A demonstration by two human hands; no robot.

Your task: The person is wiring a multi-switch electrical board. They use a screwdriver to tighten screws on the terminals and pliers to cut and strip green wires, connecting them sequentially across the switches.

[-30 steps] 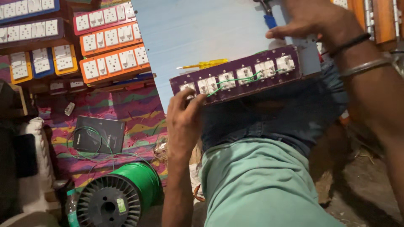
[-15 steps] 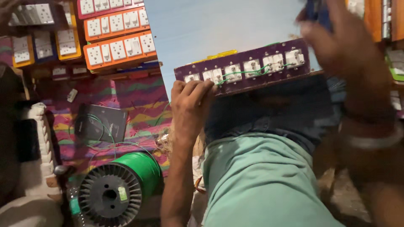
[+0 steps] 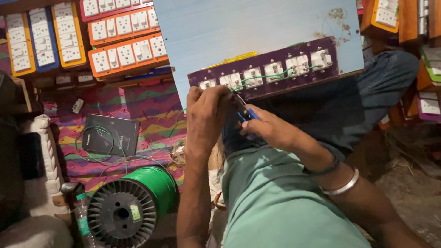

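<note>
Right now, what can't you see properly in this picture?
Head view:
- Tool tip: the blue-handled tool in the right hand has its tip hidden behind the left hand.
- Wire end: the green wire on the purple board vanishes behind the left hand's fingers.
- Board's lower edge: hidden by both hands.

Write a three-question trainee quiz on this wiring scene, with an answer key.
1. True or false: the right hand holds a blue-handled tool at the near end of the purple switch board.
2. What colour is the wire that runs along the sockets on that board? A) red B) green C) yellow
3. Fill in: the spool of wire lies on the floor on the person's ____ side.

Key
1. True; the left hand is at the same end of the board.
2. B
3. left
</note>
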